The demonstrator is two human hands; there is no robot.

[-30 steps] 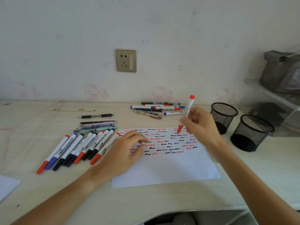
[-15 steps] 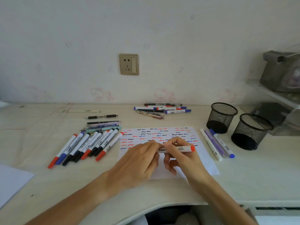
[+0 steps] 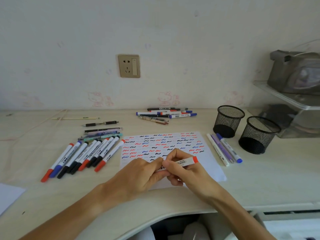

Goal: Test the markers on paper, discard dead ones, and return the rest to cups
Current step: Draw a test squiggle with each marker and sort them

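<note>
Both hands meet at lower centre of frame over the paper (image 3: 213, 172). Right hand (image 3: 187, 172) pinches the barrel of a red marker (image 3: 186, 161), held level, red end pointing right; left hand (image 3: 140, 175) has fingertips curled onto the marker's other end, which they hide, so cap on or off: cannot tell. Judged: capping or uncapping step of one test. Paper's upper part is filled with rows of red, blue and black squiggles, lower part blank, so many tests look done. Both mesh cups (image 3: 228, 120) (image 3: 259, 135), right of frame, appear empty: nothing returned yet. Three pens (image 3: 223, 147) lie between paper and cups. A fanned row of markers (image 3: 83, 155) lies left of the paper, more pens (image 3: 102, 133) above it, another pile (image 3: 166, 114) at the desk's (image 3: 277, 177) back edge near the wall. Which groups are tested, dead or pending cannot be told from layout. Remaining, as judged: finish testing, discard dead ones, fill cups
</note>
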